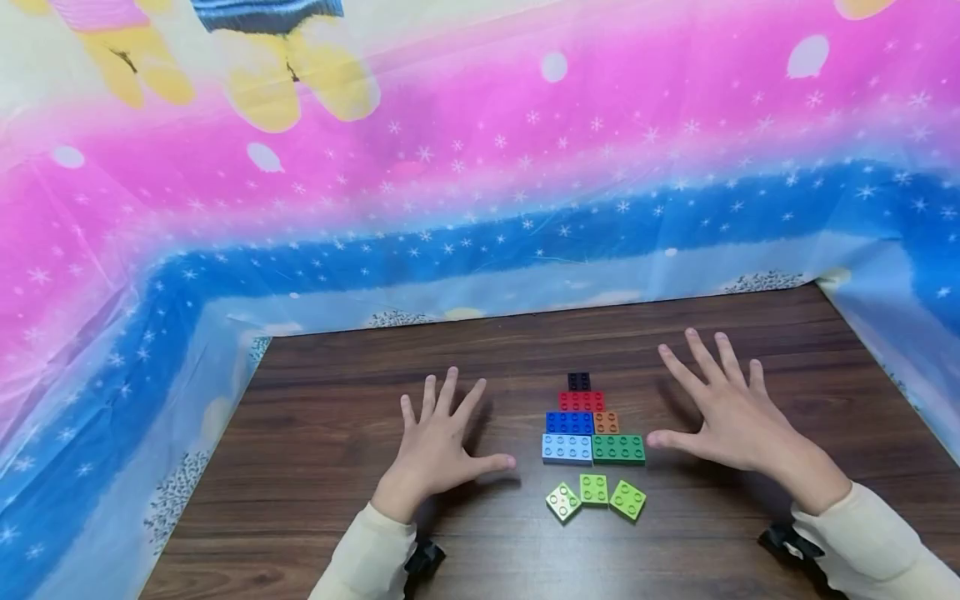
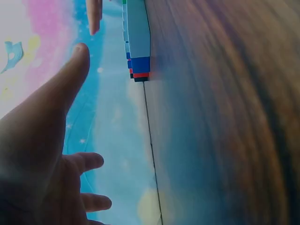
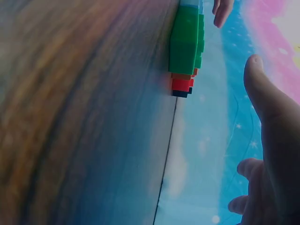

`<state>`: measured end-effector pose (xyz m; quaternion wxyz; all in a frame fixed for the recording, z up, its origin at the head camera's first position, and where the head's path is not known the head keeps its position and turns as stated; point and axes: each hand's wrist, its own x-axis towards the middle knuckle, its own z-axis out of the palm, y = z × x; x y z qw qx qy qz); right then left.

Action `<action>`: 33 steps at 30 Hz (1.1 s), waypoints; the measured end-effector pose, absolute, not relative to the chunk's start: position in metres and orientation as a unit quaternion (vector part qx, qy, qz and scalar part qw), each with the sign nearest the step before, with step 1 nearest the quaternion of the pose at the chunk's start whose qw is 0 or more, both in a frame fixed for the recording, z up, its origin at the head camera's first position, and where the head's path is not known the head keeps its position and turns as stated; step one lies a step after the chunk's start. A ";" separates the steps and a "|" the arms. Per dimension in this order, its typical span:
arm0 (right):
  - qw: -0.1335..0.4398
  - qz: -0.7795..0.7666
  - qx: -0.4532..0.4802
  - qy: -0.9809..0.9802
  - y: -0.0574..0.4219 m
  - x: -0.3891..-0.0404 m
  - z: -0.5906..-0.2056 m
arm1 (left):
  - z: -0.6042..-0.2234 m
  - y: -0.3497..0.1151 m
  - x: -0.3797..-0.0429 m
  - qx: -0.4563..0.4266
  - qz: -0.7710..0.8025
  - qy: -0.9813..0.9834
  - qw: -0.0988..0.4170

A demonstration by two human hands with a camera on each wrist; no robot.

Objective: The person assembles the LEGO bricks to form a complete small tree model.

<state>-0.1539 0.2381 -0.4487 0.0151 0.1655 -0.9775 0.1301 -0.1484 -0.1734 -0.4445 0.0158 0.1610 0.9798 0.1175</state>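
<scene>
My left hand point(image 1: 437, 447) is spread over the table, left of a group of toy building bricks, holding nothing. On their other side my right hand point(image 1: 727, 414) is spread too, its thumb close to the green brick point(image 1: 618, 449). Beside that brick sits a light blue brick point(image 1: 567, 448). Behind them lie a dark blue brick point(image 1: 568, 422) and an orange brick point(image 1: 606, 422), then a red row point(image 1: 581, 402) and a small black brick point(image 1: 579, 382). Nearer me are three lime bricks, one left point(image 1: 563, 502), one middle point(image 1: 593, 490), one right point(image 1: 627, 501), the outer two turned askew.
The dark wooden table point(image 1: 337, 517) ends at a back edge against a pink and blue patterned cloth point(image 1: 480, 183), which also hangs along both sides. Black straps are on my left wrist point(image 1: 424, 558) and my right wrist point(image 1: 789, 542).
</scene>
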 end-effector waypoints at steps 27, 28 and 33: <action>0.055 0.376 0.288 -0.879 0.160 -0.130 -0.441 | -0.456 -0.118 -0.108 0.202 0.447 0.871 0.019; 0.047 0.368 0.300 -0.879 0.157 -0.128 -0.440 | -0.457 -0.116 -0.106 0.212 0.443 0.870 0.038; -0.010 0.307 0.334 -0.891 0.143 -0.118 -0.438 | -0.462 -0.106 -0.099 0.250 0.393 0.877 0.120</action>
